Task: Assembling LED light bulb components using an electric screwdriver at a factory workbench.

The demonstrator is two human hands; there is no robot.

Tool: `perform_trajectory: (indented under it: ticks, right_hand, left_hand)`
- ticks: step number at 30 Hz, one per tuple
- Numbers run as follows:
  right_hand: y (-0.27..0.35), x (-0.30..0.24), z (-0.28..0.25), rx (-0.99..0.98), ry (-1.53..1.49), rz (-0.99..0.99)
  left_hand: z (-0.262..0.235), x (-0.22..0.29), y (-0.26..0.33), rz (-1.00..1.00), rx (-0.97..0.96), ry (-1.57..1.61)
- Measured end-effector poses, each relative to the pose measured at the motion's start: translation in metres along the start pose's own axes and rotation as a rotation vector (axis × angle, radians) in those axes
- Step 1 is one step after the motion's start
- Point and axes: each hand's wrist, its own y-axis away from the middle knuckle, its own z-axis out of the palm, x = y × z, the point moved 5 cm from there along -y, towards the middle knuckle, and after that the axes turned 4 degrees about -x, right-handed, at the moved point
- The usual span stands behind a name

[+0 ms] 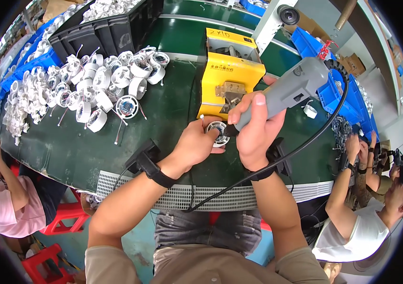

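My left hand point(196, 144) is closed around a round white plastic housing point(217, 134) with a dark centre, held low over the green bench. My right hand point(259, 127) grips a grey electric screwdriver point(286, 90), its black cable looping down to the right. The tool's dark nose point(232, 130) points left and meets the right side of the housing; the tip itself is hidden, so I cannot tell what it touches. Just beyond both hands stands a yellow machine point(230, 75) with a metal mechanism on its front.
A heap of white round housings point(92, 90), some with circuit boards and wires, covers the left of the bench. Behind it stands a black crate point(111, 31). Blue bins point(353, 102) line the right. Other people work at both sides. A perforated strip point(173, 196) edges the bench.
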Motion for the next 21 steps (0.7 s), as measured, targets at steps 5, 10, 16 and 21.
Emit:
perform_trajectory:
  ticks: [5,10,16,21]
  right_hand:
    - [0.001,0.005,0.001,-0.036,-0.011,0.018]
    - [0.001,0.012,-0.002,-0.102,-0.057,0.016]
    - [0.01,0.009,-0.004,-0.159,-0.191,0.056]
    - [-0.013,0.02,-0.056,-0.17,-0.148,-0.074]
  left_hand:
    - [0.0,0.0,0.0,-0.012,0.03,-0.002]
    - [0.003,0.002,-0.002,0.006,0.004,-0.024]
    - [-0.01,0.018,0.007,0.045,-0.217,-0.37]
    - [-0.106,0.078,0.04,0.175,0.475,-0.775]
